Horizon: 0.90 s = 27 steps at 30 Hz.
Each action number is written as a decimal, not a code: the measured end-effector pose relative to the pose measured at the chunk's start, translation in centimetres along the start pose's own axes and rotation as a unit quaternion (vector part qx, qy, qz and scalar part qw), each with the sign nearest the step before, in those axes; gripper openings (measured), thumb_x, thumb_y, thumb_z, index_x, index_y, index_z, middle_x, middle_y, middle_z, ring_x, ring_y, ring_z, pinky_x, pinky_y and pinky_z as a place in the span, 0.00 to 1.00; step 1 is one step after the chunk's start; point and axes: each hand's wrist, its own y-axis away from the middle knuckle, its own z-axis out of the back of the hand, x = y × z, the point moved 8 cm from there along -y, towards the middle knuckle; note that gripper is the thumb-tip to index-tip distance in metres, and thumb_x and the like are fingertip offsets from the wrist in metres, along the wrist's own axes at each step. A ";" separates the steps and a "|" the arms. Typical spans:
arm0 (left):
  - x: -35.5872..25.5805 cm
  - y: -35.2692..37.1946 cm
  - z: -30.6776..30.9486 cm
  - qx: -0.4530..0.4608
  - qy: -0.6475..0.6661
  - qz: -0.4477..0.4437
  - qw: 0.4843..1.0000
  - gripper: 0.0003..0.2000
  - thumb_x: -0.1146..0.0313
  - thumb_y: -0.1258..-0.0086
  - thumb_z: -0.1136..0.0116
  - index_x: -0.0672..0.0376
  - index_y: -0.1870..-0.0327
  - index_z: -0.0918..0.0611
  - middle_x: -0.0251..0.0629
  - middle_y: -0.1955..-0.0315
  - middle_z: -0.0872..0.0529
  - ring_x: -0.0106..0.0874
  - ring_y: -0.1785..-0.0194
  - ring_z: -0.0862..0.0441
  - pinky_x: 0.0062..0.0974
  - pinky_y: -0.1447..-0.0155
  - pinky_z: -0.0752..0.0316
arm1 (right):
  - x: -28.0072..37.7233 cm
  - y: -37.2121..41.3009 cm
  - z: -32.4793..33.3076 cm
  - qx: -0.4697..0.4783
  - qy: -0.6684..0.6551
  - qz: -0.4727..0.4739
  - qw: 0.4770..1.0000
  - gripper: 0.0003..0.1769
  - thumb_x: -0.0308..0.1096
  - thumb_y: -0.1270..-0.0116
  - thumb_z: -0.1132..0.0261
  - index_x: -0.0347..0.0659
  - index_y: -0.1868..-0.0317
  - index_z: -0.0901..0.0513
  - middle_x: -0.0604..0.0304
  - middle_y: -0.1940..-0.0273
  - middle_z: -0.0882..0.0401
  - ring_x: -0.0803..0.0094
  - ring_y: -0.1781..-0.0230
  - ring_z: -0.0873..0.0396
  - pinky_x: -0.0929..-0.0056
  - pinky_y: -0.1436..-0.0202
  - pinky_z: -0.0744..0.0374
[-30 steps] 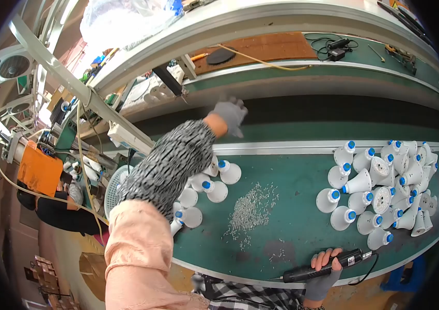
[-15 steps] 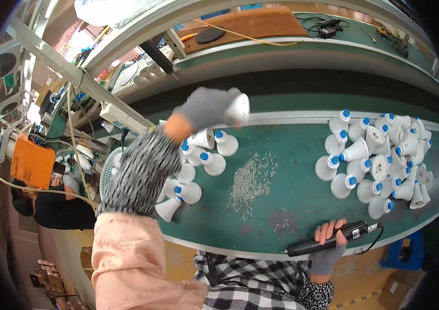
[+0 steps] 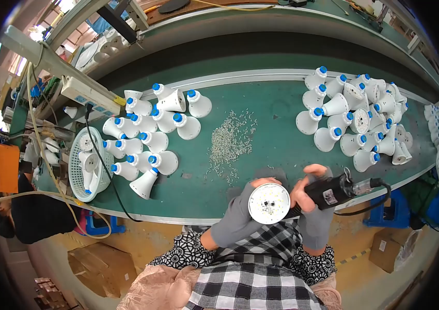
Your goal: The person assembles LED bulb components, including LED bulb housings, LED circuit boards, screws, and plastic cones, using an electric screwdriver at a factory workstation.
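My left hand [image 3: 238,219], in a grey fingerless glove, grips a white LED bulb [image 3: 269,203]. The bulb's round face, with small yellowish LEDs and dark parts on a white board, is turned up toward me. Close by on the right, my right hand [image 3: 314,222] is closed around a black electric screwdriver [image 3: 331,192] with a cord. The screwdriver lies nearly level, its front end toward the bulb; its tip is hidden by fingers and bulb. On the green bench [image 3: 199,196] ahead lies a heap of small silvery screws [image 3: 232,139].
White cone-shaped bulb housings with blue caps stand in a left group [image 3: 165,162] and a right group [image 3: 341,121]. A pale green basket [image 3: 74,170] sits at the left edge beside a hanging black cord. A power strip [image 3: 90,95] is fixed behind it.
My left hand has come down from the back left to my front with the white bulb. My right hand has raised and turned the screwdriver toward it. The view has shifted.
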 end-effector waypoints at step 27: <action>3.7 3.5 2.2 -0.047 0.282 0.320 0.903 0.14 0.68 0.39 0.38 0.62 0.54 0.21 0.32 0.64 0.19 0.21 0.62 0.21 0.19 0.58 0.26 | 3.1 -1.5 4.0 -0.129 -0.112 0.217 0.961 0.10 0.33 0.33 0.43 0.42 0.54 0.31 0.64 0.71 0.34 0.73 0.69 0.33 0.71 0.57 0.33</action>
